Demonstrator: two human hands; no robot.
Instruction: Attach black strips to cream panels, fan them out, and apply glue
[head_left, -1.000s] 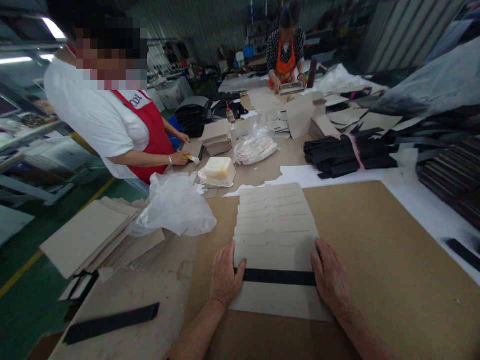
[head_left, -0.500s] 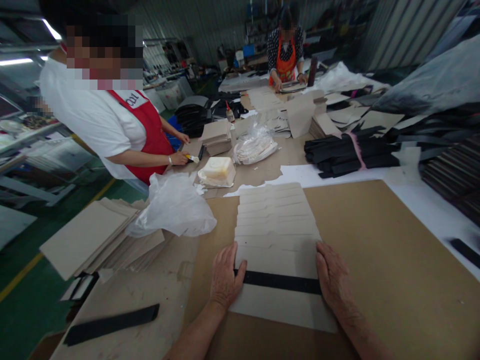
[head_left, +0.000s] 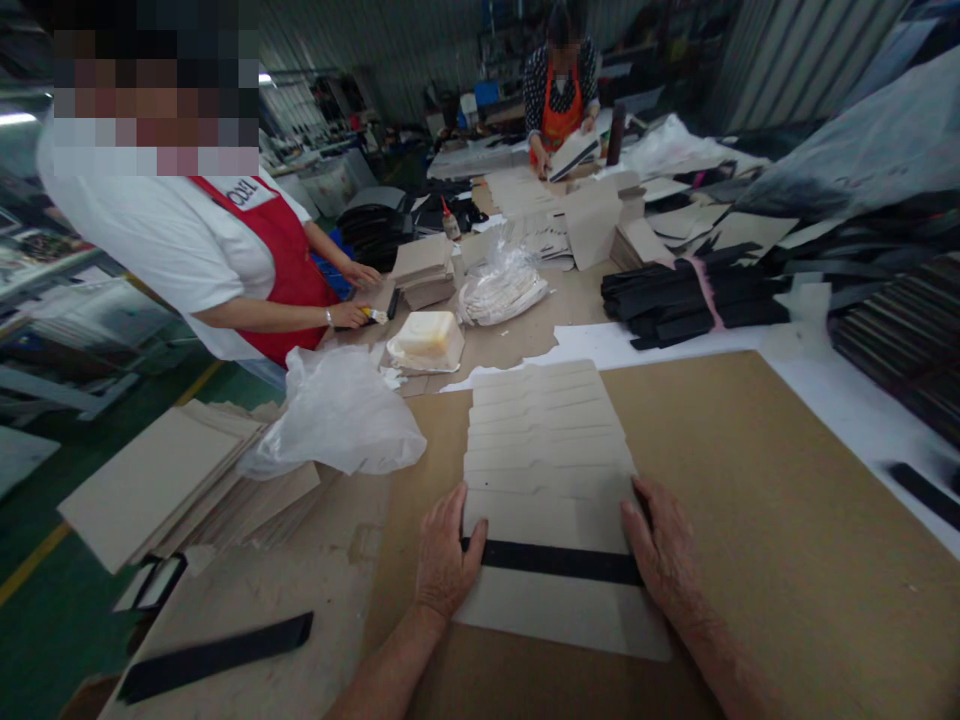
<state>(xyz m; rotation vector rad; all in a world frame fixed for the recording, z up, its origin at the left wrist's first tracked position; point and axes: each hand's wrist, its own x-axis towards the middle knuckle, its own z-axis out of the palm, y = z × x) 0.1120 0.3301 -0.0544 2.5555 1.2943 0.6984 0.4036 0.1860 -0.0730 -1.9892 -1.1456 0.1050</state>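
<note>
A worker's bare hands flank a row of overlapping pale cards (head_left: 544, 430) on a brown board (head_left: 750, 490), the cards stepping away toward 12 o'clock. A black strip (head_left: 559, 562) lies crosswise over the near end of the row, running from 9 to 3 o'clock. The left hand (head_left: 448, 558), loosely open with fingers extended, sets its thumb on the strip's 9 o'clock end; the right hand (head_left: 664, 550), likewise loosely open, lies against the 3 o'clock end. Whether fingertips grip beneath the cards cannot be told. Another black strip (head_left: 217, 657) rests on the surface (head_left: 330, 610) at 8 o'clock, while a stack of boards (head_left: 161, 480) sits at 10 o'clock beside a clear plastic bag (head_left: 349, 415). At 11 o'clock, a co-worker in a red apron (head_left: 281, 260) holds a brush (head_left: 375, 315); at 1 o'clock lies a bundle of black strips (head_left: 667, 303), tied in pink.
</note>
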